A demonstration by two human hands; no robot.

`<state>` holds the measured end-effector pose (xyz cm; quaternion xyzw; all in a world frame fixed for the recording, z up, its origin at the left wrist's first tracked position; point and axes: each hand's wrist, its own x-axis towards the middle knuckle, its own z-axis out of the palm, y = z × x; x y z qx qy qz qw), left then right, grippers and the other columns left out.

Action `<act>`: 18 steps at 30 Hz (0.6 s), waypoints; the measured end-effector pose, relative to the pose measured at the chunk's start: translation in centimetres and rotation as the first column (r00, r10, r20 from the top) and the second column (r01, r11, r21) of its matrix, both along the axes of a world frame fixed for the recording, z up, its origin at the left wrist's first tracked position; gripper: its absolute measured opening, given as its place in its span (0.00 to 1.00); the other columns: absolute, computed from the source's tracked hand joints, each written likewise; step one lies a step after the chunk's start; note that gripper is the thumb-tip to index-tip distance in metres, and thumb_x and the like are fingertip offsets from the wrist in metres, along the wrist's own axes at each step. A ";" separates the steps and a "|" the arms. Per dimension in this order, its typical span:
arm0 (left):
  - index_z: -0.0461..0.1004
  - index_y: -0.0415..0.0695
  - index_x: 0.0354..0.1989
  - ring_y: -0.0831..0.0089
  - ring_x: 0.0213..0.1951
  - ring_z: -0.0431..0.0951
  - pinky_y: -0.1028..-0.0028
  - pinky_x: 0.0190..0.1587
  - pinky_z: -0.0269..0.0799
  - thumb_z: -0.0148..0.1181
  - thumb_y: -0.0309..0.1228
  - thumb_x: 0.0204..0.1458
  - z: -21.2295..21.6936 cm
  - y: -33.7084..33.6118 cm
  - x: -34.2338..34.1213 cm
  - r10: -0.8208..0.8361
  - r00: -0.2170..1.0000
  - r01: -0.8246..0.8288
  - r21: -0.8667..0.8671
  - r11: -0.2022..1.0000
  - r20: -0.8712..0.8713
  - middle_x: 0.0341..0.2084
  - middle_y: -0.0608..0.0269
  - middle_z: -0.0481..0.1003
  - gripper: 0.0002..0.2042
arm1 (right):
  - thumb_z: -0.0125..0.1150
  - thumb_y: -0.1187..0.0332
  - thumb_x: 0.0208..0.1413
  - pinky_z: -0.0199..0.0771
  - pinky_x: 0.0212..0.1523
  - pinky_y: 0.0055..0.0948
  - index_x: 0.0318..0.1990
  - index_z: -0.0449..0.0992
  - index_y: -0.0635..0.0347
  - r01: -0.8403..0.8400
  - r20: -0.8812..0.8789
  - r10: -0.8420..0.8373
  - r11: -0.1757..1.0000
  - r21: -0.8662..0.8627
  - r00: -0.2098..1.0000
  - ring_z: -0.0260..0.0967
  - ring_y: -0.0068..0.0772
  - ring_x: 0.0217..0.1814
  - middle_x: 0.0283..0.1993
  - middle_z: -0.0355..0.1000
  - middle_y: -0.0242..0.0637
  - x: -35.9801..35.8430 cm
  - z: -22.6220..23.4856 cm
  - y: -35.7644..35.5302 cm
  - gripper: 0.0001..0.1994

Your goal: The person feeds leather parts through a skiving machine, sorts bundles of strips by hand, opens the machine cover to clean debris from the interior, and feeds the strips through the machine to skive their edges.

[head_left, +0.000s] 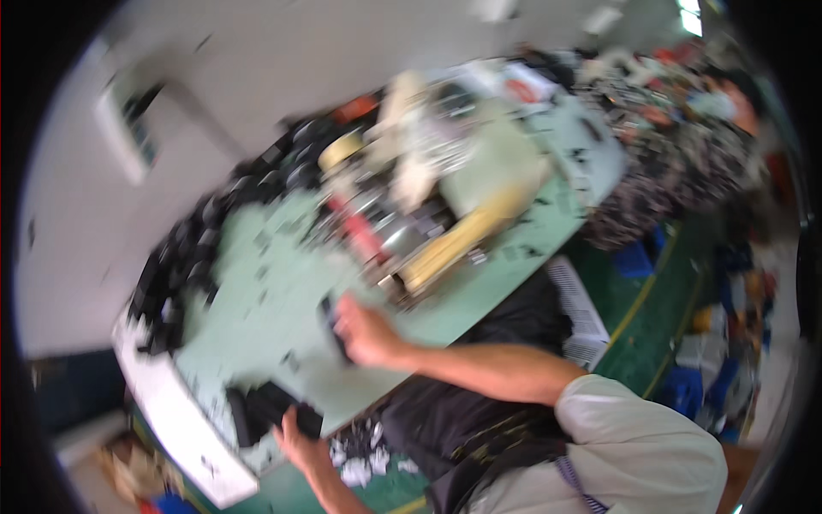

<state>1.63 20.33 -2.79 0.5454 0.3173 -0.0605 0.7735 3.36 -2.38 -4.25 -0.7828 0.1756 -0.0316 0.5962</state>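
Note:
My left hand (297,439) is closed around the near end of a black, blocky part (272,409), just over the front left of the green tabletop. Its exact kind cannot be made out. Farther right, my right hand (366,330) is wrapped round a narrow dark object (335,328) that stands out past the fingers; blur hides what it is. Beyond that hand is a cluttered group with a yellow bar-shaped piece (467,238), a red strip (358,230) and a roll of pale yellow tape (341,151).
Many black parts (193,244) are heaped along the table's (257,283) far left edge. Small dark scraps lie scattered on the top. At the right, a person (736,98) is near a pile of dark pieces (676,171). Blue bins (681,390) stand on the green floor.

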 end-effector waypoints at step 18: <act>0.64 0.37 0.54 0.61 0.43 0.76 0.63 0.47 0.75 0.54 0.28 0.58 1.5 2.7 -3.1 -0.034 0.998 0.022 -0.244 0.969 -0.045 0.44 0.52 0.73 0.16 | 0.67 0.64 0.50 0.71 0.38 0.37 0.42 0.70 0.64 -0.291 -0.009 0.300 0.916 -0.275 0.954 0.73 0.48 0.39 0.37 0.73 0.47 0.7 -0.5 8.6 0.17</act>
